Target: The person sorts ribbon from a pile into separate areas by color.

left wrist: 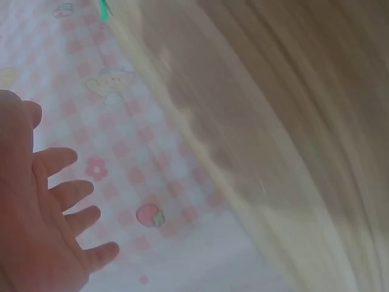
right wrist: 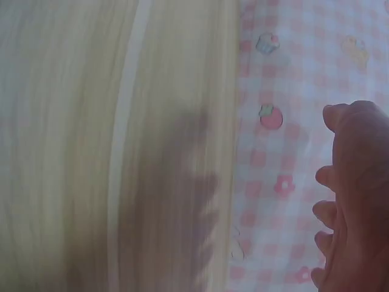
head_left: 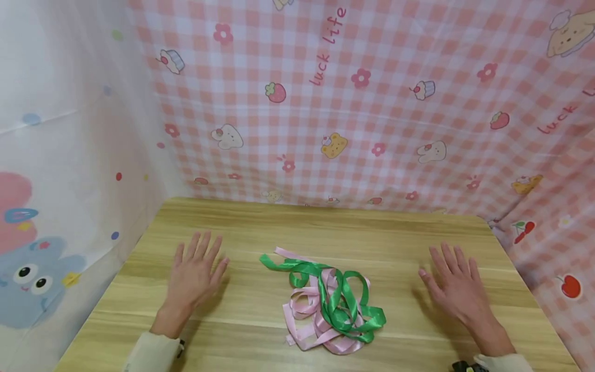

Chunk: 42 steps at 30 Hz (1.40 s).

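From the head view, a tangle of green ribbon (head_left: 341, 299) and pink ribbon (head_left: 309, 320) lies on the wooden table (head_left: 260, 227), between the left hand (head_left: 192, 276) and right hand (head_left: 457, 289), both spread flat, holding nothing. The left wrist view shows spread fingers (left wrist: 67, 194) over the checked cloth (left wrist: 140, 158). The right wrist view is blurry, and its fingers (right wrist: 346, 182) look loosely bent.

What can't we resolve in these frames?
- Ribbon pile: how the green ribbon and pink ribbon interlace, knotted or loose; overlapping loops hide it in the head view.
- Left hand, right hand: touching the table or hovering; palms face down.
- Both wrist views: motion blur, ribbons outside the frame.
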Available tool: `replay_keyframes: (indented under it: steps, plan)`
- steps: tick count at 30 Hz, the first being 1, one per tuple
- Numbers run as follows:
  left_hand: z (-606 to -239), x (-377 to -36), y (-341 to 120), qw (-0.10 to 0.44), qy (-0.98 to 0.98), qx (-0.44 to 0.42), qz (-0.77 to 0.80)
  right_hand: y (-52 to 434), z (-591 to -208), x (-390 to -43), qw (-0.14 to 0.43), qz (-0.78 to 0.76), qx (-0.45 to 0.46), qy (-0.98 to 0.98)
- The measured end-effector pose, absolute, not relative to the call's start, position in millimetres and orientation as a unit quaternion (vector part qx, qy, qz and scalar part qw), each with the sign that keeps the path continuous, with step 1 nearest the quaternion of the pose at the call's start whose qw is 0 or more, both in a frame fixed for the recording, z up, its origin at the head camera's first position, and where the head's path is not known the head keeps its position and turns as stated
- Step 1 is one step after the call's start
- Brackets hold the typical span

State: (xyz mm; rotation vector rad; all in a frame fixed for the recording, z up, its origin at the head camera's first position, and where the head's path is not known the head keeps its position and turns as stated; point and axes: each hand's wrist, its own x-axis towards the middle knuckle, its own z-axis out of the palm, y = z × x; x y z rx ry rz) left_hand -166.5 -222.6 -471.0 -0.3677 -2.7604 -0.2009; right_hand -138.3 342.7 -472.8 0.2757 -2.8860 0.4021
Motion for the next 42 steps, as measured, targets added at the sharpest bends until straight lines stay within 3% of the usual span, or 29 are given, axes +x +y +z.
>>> replay_keyframes:
  steps: [9,19,28,34,42]
  plan:
    - [-474.1,-171.1,-181.3,0.175,-0.925,-0.205,-0.266,293.8,-472.3,-141.6,0.145,0.23,0.192,-0.943]
    - [-472.8,-173.2,-104.9,-0.012,-0.838,-0.214,-0.502,215.2,-464.0,-161.9,0.077,0.3,0.319,-0.896]
    - [-477.6,-172.6,-55.3,-0.143,-0.78,-0.164,-0.587,171.5,-477.0,-185.0,-0.018,0.317,0.306,-0.898]
    - [-480.6,-170.0,-40.7,-0.149,-0.762,-0.144,-0.613,158.1,-480.3,-188.7,0.021,0.312,0.316,-0.896]
    - [-463.6,-169.4,-34.5,-0.184,-0.707,-0.135,-0.67,156.8,-449.1,-181.7,0.096,0.387,0.293,-0.869]
